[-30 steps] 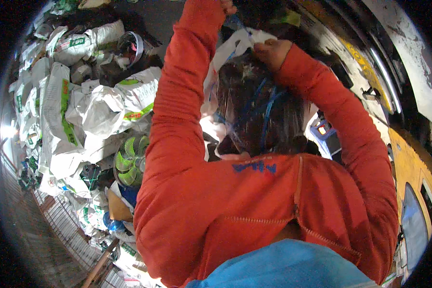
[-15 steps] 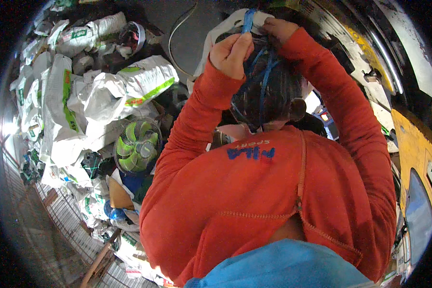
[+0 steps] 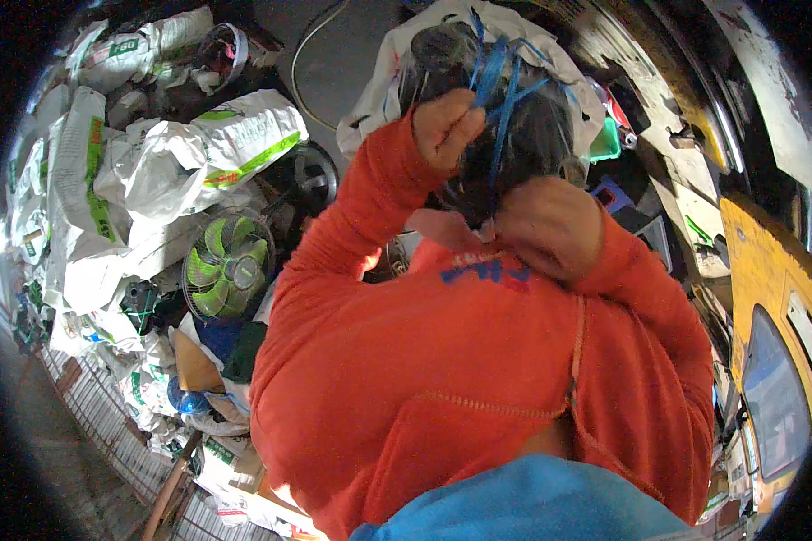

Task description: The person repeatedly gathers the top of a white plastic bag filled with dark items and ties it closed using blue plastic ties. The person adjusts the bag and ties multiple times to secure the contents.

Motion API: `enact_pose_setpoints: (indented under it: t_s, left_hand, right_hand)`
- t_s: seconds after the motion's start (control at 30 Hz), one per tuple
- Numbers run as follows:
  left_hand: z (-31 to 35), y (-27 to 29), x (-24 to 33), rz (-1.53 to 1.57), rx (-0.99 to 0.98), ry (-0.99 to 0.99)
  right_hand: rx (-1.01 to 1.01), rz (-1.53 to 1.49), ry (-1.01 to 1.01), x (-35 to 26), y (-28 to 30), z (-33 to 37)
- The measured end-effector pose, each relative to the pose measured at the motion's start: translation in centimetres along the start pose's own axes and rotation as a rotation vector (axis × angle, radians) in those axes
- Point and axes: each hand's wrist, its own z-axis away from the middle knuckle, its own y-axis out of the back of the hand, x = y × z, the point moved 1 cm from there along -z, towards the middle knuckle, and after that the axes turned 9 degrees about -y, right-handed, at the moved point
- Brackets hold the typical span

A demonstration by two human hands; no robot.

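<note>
Sacks [image 3: 167,176] at ten o'clock; left hand [image 3: 445,129] pinches string [image 3: 505,117] already crossing bundle [image 3: 550,117]; any knot, and grip of right hand [image 3: 555,225], unclear.

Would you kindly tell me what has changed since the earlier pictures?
The right hand has left the white rim and come down toward the red top, by the near end of the dark bundle. The left hand came nearer too, apparently closed on blue strands. The green fan and white sacks stayed put.
</note>
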Motion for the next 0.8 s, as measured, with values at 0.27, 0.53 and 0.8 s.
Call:
enact_pose_setpoints:
  t_s: [0.27,0.53,0.8]
  left_hand:
    - [0.3,-2.2,-2.0,0.265,0.270,-0.141]
    - [-2.4,-1.4,-0.1,0.242,0.219,0.120]
    - [-1.8,-0.6,-5.1,0.722,0.117,0.324]
  right_hand:
    - [0.207,0.271,-0.029,-0.6,1.4,0.1]
    - [0.260,0.260,-0.681,10.1,3.4,-1.2]
    - [-0.232,-0.122,-0.201,-1.1,-0.6,-2.0]
